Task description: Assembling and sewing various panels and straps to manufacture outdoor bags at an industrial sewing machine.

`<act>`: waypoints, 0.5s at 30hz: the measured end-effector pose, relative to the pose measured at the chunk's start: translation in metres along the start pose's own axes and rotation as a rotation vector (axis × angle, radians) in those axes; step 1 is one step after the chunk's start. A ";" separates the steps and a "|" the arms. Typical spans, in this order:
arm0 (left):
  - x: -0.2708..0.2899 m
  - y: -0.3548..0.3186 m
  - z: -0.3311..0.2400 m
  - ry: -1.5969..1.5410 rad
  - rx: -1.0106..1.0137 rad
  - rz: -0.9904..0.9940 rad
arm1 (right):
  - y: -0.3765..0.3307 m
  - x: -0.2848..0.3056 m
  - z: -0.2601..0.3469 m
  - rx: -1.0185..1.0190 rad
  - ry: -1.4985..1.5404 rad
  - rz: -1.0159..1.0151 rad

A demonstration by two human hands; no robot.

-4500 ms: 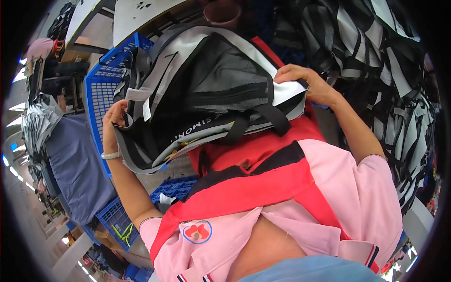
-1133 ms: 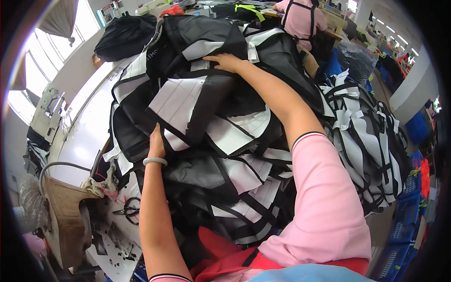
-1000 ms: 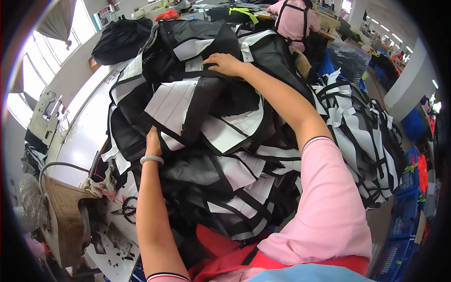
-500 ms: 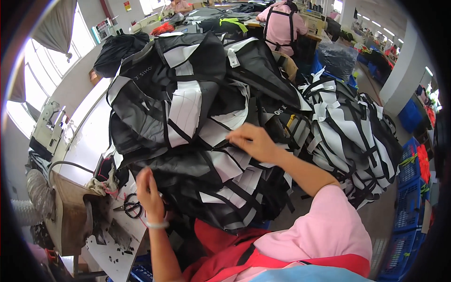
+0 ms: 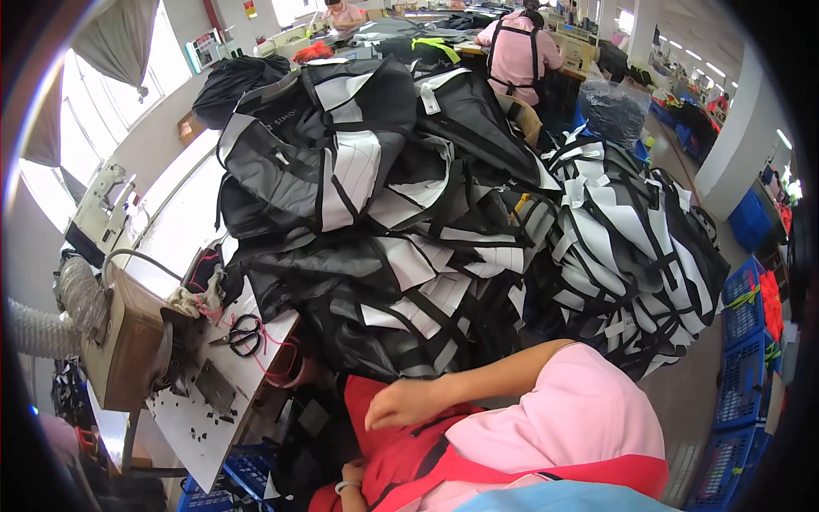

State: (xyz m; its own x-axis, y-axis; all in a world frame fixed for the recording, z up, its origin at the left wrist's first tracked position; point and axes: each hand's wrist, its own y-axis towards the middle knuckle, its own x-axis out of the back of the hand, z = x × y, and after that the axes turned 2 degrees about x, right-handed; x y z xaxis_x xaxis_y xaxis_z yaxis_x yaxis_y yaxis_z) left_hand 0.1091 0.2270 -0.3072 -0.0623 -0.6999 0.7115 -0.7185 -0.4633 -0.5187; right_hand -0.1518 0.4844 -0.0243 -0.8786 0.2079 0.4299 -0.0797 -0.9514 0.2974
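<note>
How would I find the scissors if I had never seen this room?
Find the beige sewing machine at the left end of the white worktable, beside the big heap of black and grey bag pieces. Just right of the machine lie the scissors. They are small, with black loop handles, next to a thin red cord; everything else nearby is fabric.

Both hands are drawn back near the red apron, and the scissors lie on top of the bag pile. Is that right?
Not quite. The head view shows the scissors on the white sewing table, left of the bag pile. The right hand and left hand are indeed by the red apron.
</note>
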 end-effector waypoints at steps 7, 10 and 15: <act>-0.007 0.006 0.029 -0.244 -0.010 -0.038 | -0.017 -0.124 -0.121 -0.100 -0.281 0.132; -0.009 0.001 0.044 -0.425 0.020 0.026 | -0.008 -0.132 -0.125 -0.157 -0.145 -0.027; 0.008 -0.015 0.023 -0.997 0.109 0.079 | 0.003 -0.134 -0.124 -0.235 -0.247 -0.041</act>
State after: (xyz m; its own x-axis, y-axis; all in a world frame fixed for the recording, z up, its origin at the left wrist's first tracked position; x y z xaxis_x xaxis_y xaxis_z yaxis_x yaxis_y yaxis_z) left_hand 0.1348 0.2161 -0.3049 0.5373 -0.8431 -0.0221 -0.6666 -0.4084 -0.6236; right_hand -0.0927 0.4257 -0.1870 -0.7339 0.2686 0.6239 -0.2443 -0.9614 0.1266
